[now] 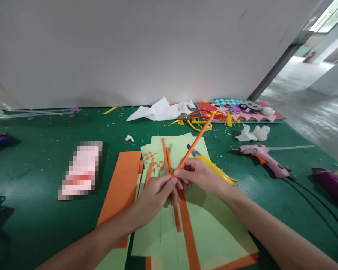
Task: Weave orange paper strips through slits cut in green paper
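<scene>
Both hands meet over pale green paper sheets [219,225] at the centre. My left hand [160,189] pinches the lower end of a narrow orange strip [198,138]. Right beside it, my right hand [195,172] also has its fingers closed on the strip, which slants up to the right. Under the hands lie more orange strips [189,236]. A wide orange sheet [121,187] lies to the left, next to small orange checkered pieces [150,156]. A yellow-handled cutter [218,170] rests just beyond my right hand.
A pink glue gun [263,157] with a black cord lies right, near a purple packet [334,183]. Crumpled tissue [163,110], scissors [186,117] and a red board [270,112] with decorations sit along the wall. A blurred pink item [83,168] and white earbud [129,138] are left.
</scene>
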A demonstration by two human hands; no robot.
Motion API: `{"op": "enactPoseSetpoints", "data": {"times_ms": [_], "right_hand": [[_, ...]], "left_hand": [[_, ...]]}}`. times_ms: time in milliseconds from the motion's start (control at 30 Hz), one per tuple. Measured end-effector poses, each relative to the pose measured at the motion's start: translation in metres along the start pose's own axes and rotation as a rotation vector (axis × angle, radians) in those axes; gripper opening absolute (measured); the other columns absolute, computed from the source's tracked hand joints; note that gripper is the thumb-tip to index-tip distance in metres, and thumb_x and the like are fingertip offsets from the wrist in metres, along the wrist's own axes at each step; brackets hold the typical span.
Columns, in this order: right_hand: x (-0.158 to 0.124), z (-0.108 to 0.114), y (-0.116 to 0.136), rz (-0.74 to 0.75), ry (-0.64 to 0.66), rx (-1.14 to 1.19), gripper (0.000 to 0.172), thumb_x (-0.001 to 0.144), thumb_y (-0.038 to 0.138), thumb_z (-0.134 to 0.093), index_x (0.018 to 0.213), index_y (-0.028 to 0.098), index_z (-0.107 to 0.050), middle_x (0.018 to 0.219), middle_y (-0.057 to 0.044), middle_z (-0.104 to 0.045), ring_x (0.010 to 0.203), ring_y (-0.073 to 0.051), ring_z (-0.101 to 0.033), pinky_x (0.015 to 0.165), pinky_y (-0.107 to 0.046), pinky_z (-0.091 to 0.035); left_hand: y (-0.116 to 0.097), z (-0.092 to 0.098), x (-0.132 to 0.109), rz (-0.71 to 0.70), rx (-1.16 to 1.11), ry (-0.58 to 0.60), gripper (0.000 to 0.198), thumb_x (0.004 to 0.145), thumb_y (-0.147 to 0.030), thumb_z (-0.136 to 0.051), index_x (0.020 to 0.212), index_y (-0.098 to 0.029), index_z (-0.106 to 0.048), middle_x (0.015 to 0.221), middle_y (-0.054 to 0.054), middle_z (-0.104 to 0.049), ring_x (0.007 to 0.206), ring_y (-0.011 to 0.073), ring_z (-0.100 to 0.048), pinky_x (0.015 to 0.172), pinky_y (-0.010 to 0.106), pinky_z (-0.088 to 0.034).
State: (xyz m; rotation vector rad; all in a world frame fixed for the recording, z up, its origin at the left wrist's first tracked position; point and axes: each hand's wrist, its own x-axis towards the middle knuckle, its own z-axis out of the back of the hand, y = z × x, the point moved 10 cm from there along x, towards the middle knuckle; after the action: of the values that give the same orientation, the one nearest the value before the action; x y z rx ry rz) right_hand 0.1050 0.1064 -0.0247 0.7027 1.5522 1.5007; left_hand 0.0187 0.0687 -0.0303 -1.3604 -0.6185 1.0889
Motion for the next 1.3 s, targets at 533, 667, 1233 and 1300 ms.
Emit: {"op": "enactPoseSetpoints", "data": {"times_ms": [533,667,1233,1300], "right_hand": [[0.000,0.003,0.004,0.026,-0.012,0.009,0.025,0.085,0.035,-0.061,0.070,0.016,-0.059,0.057,0.002,-0.056,0.052,-0.009,-0.052,0.050,-0.022,-0.040],[-0.001,0.004,0.009,0.050,-0.024,-0.003,0.025,0.085,0.033,-0.061,0.067,0.016,-0.060,0.057,0.002,-0.056,0.053,-0.009,-0.051,0.051,-0.022,-0.040],[-0.003,0.006,0.019,0.102,-0.054,-0.079,0.025,0.086,0.031,-0.060,0.065,0.017,-0.059,0.057,0.003,-0.055,0.054,-0.009,-0.052,0.052,-0.023,-0.039],[-0.003,0.006,0.019,0.105,-0.051,-0.086,0.026,0.086,0.032,-0.060,0.065,0.017,-0.059,0.057,0.003,-0.054,0.054,-0.009,-0.052,0.052,-0.023,-0.039]], "left_hand": [[0.000,0.002,0.001,0.008,0.000,-0.018,0.033,0.096,-0.036,-0.040,0.077,-0.017,-0.060,0.059,0.000,-0.062,0.059,0.0137,-0.059,0.055,0.023,-0.041],[-0.003,0.001,-0.001,-0.014,0.002,-0.011,0.033,0.096,-0.039,-0.043,0.078,-0.017,-0.061,0.059,0.000,-0.062,0.060,0.0137,-0.058,0.057,0.024,-0.041],[-0.005,0.007,0.000,-0.043,0.038,-0.067,0.043,0.098,-0.037,-0.041,0.063,-0.018,-0.057,0.057,0.000,-0.062,0.058,0.0127,-0.059,0.057,0.023,-0.040],[-0.005,0.008,0.000,-0.044,0.032,-0.074,0.043,0.098,-0.037,-0.041,0.063,-0.018,-0.057,0.057,-0.001,-0.062,0.058,0.0126,-0.059,0.058,0.023,-0.040]]}}
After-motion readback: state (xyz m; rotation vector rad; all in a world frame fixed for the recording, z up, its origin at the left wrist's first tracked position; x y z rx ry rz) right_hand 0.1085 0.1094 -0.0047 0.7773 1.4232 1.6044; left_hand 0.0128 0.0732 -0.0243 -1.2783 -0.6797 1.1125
